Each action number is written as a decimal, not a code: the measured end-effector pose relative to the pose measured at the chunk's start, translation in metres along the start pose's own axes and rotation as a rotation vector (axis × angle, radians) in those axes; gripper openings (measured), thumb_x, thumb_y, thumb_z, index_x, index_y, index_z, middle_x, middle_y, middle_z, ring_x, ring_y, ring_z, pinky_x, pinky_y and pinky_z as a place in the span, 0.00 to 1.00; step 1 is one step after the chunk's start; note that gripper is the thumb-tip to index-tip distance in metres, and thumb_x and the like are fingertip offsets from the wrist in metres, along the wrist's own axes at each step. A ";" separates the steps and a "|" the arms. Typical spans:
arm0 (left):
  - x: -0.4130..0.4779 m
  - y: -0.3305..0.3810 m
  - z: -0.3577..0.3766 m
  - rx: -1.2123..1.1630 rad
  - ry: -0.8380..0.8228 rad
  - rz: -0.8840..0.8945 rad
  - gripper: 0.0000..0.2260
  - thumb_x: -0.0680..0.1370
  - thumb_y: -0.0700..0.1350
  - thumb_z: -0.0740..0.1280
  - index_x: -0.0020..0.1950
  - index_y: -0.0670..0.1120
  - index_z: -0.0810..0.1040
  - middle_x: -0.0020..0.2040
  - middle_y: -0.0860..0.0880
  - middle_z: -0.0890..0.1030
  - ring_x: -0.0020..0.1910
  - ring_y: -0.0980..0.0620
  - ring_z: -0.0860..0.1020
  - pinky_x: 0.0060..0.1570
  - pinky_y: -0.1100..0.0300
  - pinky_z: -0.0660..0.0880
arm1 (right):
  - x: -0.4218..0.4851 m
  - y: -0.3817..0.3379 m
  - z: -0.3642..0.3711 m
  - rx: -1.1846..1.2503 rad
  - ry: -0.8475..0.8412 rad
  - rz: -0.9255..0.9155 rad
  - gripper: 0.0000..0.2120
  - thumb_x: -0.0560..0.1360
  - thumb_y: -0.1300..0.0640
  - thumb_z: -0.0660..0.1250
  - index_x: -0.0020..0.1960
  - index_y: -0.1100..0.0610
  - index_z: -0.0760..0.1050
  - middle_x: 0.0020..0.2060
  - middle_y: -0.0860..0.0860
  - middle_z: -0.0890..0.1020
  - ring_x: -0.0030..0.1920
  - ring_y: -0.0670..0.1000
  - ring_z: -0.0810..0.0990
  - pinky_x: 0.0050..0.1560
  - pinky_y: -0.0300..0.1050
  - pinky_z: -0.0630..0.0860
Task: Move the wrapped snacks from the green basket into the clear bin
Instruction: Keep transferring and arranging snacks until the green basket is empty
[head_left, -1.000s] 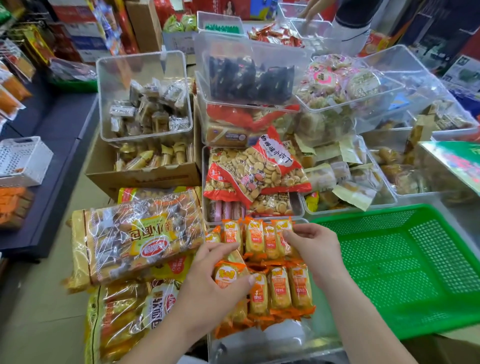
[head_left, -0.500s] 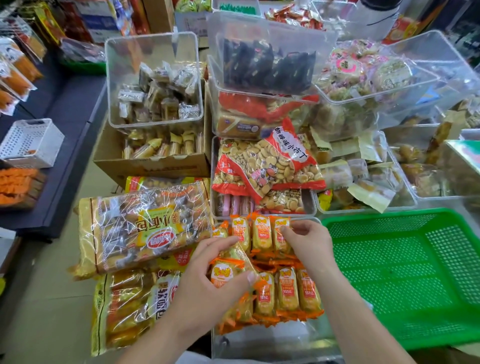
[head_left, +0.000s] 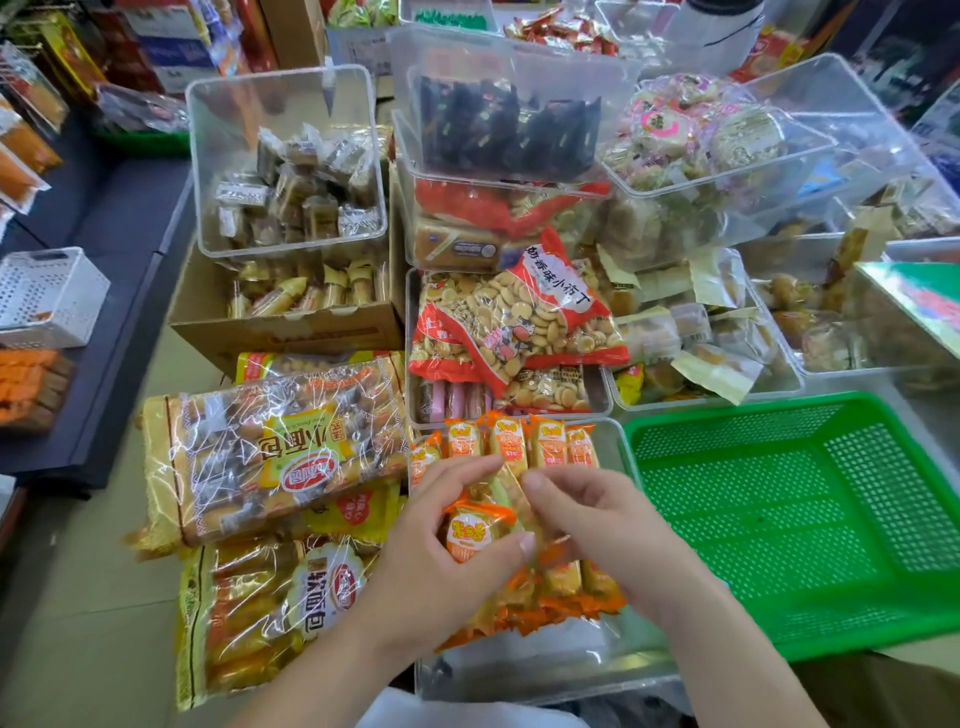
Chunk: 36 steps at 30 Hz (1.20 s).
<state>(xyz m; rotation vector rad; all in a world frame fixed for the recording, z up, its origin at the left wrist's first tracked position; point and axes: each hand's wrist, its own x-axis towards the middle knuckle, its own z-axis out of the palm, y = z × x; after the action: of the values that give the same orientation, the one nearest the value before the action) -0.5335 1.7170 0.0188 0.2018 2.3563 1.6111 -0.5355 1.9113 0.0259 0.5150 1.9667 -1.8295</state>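
The clear bin (head_left: 519, 673) sits in front of me and holds two rows of orange-wrapped snacks (head_left: 524, 441). My left hand (head_left: 441, 561) grips one orange snack (head_left: 470, 532) between thumb and fingers, over the near row. My right hand (head_left: 602, 525) is beside it with curled fingers over the near row; what its fingertips hold is hidden. The green basket (head_left: 779, 519) stands to the right of the bin, and nothing lies inside it.
Large bags of small bread (head_left: 270, 457) lie left of the bin. Behind it a tray carries a red bag of round biscuits (head_left: 514, 322). Several clear bins of snacks (head_left: 291, 171) are stacked farther back, with a cardboard box (head_left: 280, 327) at left.
My right hand has come back from the far row to the middle of the bin. My left hand has closed on one orange snack and lifted it slightly.
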 end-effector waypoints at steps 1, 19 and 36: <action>0.000 0.001 0.003 0.014 -0.010 0.016 0.26 0.74 0.49 0.79 0.69 0.64 0.76 0.66 0.70 0.73 0.69 0.70 0.70 0.60 0.76 0.68 | -0.007 0.000 0.000 0.025 -0.074 0.019 0.07 0.80 0.53 0.71 0.55 0.53 0.85 0.41 0.49 0.88 0.41 0.47 0.86 0.40 0.44 0.83; 0.001 0.006 0.057 0.080 -0.145 0.057 0.36 0.74 0.50 0.79 0.79 0.61 0.68 0.71 0.70 0.71 0.71 0.71 0.69 0.68 0.72 0.68 | -0.024 0.034 -0.038 0.395 0.141 -0.043 0.07 0.83 0.60 0.67 0.60 0.58 0.78 0.45 0.60 0.87 0.41 0.54 0.85 0.45 0.55 0.83; -0.001 0.003 0.081 -0.002 0.083 -0.139 0.27 0.75 0.53 0.78 0.70 0.66 0.73 0.65 0.71 0.73 0.62 0.77 0.70 0.51 0.80 0.71 | 0.026 0.065 -0.098 0.099 0.376 -0.092 0.11 0.71 0.61 0.81 0.52 0.56 0.85 0.43 0.52 0.88 0.40 0.49 0.85 0.38 0.44 0.82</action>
<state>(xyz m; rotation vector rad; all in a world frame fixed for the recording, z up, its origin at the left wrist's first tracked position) -0.5075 1.7897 -0.0060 -0.0296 2.3713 1.5848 -0.5275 2.0137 -0.0369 0.8669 2.1741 -2.0125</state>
